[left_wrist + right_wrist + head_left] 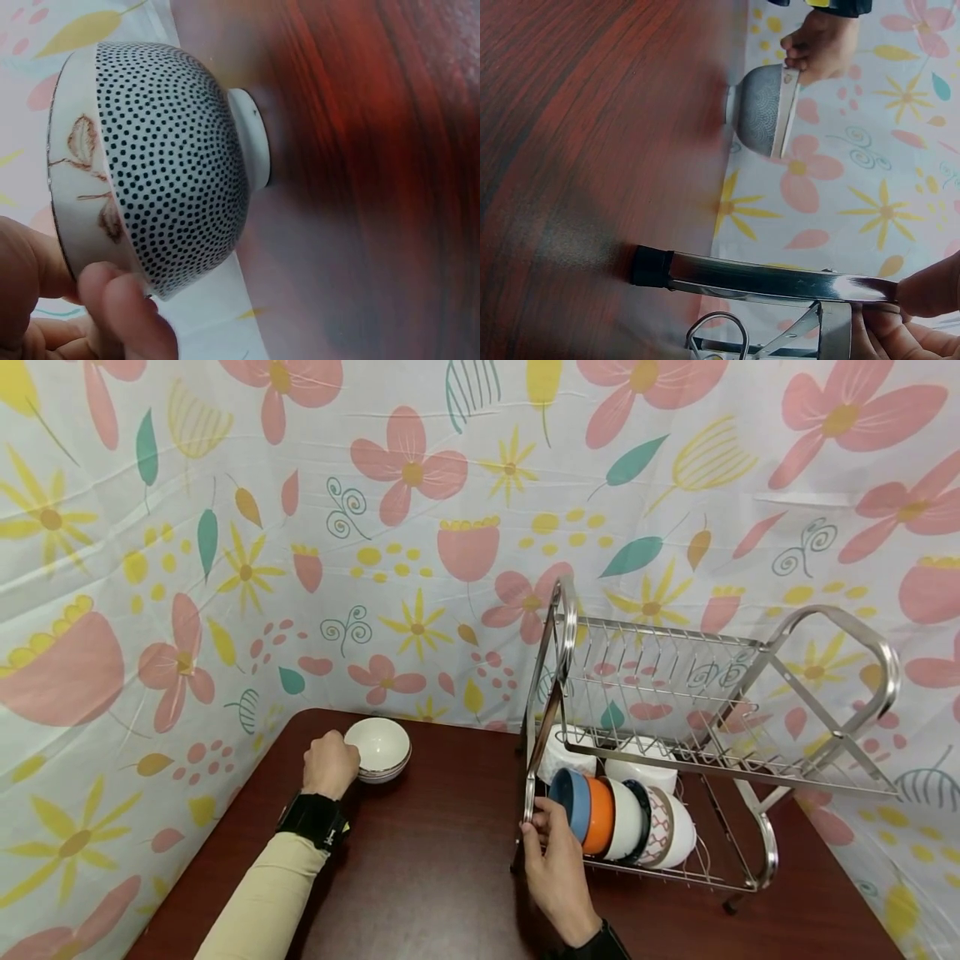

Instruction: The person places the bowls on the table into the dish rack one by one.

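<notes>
At the table's far left stands a white bowl (381, 745); its outside shows black dots and a brown leaf band in the left wrist view. My left hand (331, 764) pinches the bowl's rim on its left side, thumb and fingers at the edge. The bowl's foot is at the tabletop. With my right hand (557, 870) I grip the front left post of a two-tier metal dish rack (660, 760). Thumb and fingers close around the shiny post (780, 279) in the right wrist view.
On the rack's lower tier, several bowls stand on edge in a row, among them a blue bowl (572, 797) and an orange bowl (598, 818). White dishes (641, 768) sit behind them. A flowered cloth (420, 610) hangs behind the dark red table (420, 868).
</notes>
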Demonstrator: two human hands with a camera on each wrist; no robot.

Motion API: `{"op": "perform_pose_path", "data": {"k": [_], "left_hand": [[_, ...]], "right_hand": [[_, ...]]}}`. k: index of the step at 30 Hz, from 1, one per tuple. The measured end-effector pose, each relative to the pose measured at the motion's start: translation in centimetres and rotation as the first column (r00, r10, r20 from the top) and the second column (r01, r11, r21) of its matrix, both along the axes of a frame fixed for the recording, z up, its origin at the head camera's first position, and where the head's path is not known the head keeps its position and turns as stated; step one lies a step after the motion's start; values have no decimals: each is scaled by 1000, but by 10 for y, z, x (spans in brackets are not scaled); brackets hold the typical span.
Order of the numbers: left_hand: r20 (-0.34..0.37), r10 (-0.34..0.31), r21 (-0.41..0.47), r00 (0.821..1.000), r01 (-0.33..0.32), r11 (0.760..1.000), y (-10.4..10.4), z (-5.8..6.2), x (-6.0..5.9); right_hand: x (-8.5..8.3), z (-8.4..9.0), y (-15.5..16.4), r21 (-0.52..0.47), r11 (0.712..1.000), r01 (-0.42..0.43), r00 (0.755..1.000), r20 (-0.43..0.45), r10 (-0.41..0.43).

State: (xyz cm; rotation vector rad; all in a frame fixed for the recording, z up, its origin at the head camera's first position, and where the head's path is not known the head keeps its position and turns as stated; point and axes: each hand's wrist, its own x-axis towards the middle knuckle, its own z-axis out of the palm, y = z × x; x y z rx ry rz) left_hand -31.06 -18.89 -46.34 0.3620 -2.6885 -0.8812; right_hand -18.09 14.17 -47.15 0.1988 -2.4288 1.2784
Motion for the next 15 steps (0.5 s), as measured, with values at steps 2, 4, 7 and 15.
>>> {"op": "perform_pose_path", "data": {"k": [2, 4, 7, 15], "left_hand": [[-13, -6, 6, 1000, 6, 1000, 0, -2, 0], [-32, -11, 5, 999, 11, 1000, -1, -4, 1], [-75, -22, 2, 997, 22, 1000, -1, -6, 3], [-171, -49, 19, 984, 53, 998, -1, -6, 11]], "right_hand": [[0, 0, 0, 0, 1000, 0, 1000, 4, 0], [0, 0, 0, -1, 1000, -1, 1000, 10, 1], [1, 0, 0, -1, 1000, -5, 1000, 19, 5], [1, 1, 0, -6, 1000, -6, 1000, 26, 6]]}}
